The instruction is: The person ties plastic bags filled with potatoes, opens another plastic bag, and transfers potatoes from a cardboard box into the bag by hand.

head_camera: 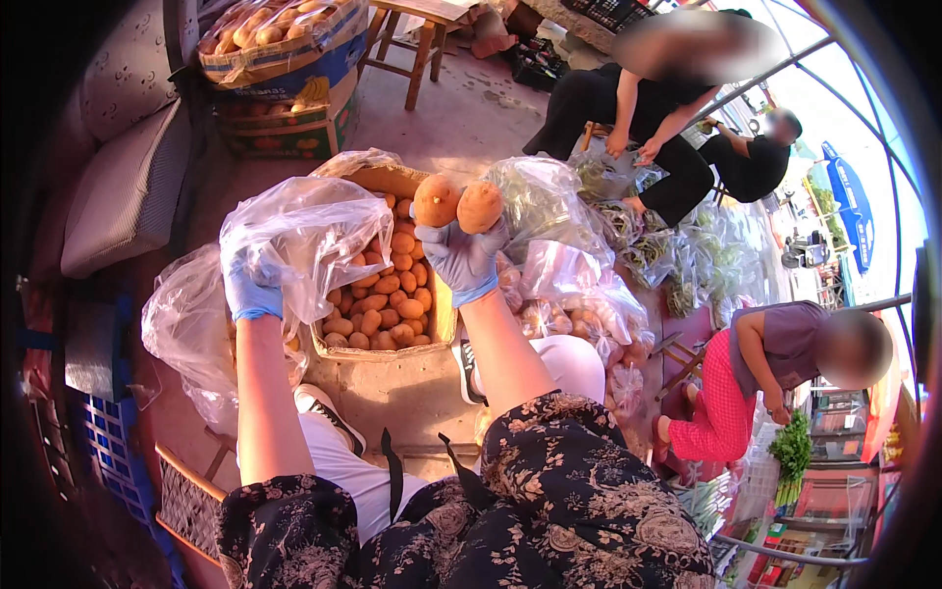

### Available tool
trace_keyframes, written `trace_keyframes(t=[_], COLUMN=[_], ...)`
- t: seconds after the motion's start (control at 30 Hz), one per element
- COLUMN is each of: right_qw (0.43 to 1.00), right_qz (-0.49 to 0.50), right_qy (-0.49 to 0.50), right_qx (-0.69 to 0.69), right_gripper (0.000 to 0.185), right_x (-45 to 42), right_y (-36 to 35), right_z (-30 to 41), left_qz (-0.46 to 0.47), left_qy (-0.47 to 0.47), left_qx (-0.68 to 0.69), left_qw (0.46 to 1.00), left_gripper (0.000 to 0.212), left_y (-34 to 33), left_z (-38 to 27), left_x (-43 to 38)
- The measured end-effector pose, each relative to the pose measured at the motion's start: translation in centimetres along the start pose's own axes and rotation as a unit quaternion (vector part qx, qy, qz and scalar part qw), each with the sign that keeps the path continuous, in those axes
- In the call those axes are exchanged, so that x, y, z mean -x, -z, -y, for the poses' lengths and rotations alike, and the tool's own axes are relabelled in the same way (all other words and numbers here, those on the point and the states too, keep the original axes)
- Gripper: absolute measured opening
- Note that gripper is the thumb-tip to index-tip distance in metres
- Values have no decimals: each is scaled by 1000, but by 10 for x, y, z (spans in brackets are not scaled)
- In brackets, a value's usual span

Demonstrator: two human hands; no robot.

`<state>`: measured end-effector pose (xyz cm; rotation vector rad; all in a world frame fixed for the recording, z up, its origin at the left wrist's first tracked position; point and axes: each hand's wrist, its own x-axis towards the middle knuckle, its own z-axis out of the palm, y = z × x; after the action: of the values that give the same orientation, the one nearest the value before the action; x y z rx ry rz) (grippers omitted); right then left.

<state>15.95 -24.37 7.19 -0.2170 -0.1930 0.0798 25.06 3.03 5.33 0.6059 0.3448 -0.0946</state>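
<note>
My left hand (249, 283), in a thin blue glove, grips a clear plastic bag (313, 224) that spreads over the left part of an open cardboard box (444, 313). Potatoes (390, 302) fill the box, small brown-orange ovals in a deep pile. Above the box's right side, my gloved right hand (462, 258) holds two larger potatoes (458, 205) side by side at the fingertips. The bag's folds partly cover the left fingers. Whether anything lies inside the bag cannot be told.
Filled plastic bags (581, 294) crowd the right of the box; another clear bag (188, 331) stands left. Stacked fruit cartons (283, 121) and a wooden stool (412, 44) are farther back. People sit at right, one person (640, 110) handling bagged greens. A blue crate (110, 442) lies left.
</note>
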Motion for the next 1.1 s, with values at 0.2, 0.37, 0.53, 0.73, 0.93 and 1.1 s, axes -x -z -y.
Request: trace_keyframes(t=[0.2,0.37,0.53,0.73,0.93,1.1], right_qw=[987,967,947,948,964,988], right_qz=[56,35,74,51,-37,-100], right_qy=[150,253,312,315,262,93], right_qx=[3,-23,-7,-5,37,65], right_gripper=[79,78,74,70,64,73], right_x=[49,103,148,164,141,92], right_y=[-96,-143,-156,-165,-139,-98], right_z=[58,101,129,127,100,53], left_qz=[72,88,202,343,290,460], left_qy=[21,136,222,240,13,-13], left_qx=[-24,-83,-54,-129,-424,-584], left_qw=[997,983,952,899,858,668], left_gripper=[24,23,33,34,39,68], left_y=[25,30,27,53,8,-47], left_z=[23,55,95,123,86,46], left_x=[-25,-34,-31,-52,20,88])
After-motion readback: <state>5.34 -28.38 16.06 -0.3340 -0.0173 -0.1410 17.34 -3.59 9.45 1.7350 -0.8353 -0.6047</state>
